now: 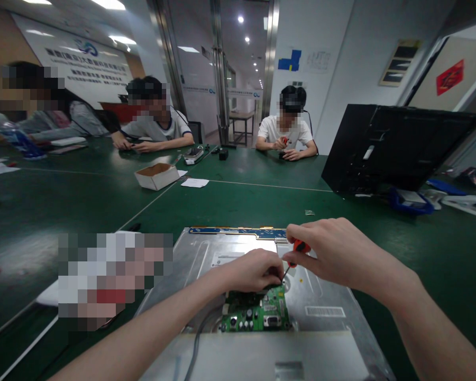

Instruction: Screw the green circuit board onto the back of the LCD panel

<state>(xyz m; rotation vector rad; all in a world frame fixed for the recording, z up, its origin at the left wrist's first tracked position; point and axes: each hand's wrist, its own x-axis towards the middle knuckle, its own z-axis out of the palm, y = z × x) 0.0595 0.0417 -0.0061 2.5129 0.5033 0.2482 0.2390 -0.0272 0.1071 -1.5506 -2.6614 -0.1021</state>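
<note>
My right hand (pixel 325 246) grips a screwdriver (pixel 301 246) by its orange-and-black handle. Its thin shaft slants down to the upper right corner of a green circuit board (pixel 257 312). Over the board's top edge, my left hand (pixel 256 270) has its fingers curled together close to the screwdriver tip. Whatever those fingers pinch is hidden. The board lies on the metal back of a flat display panel (pixel 325 328), which also carries a barcode label (pixel 324 311). Along the panel's far edge runs a narrow blue circuit strip (pixel 230 230).
A grey cable (pixel 194 346) crosses the panel's left side. Beyond stand a white open box (pixel 156 177) and a black monitor casing (pixel 388 148) at right. A small plastic bag (pixel 309 212) lies on the green table (pixel 254 203). Several people sit around it.
</note>
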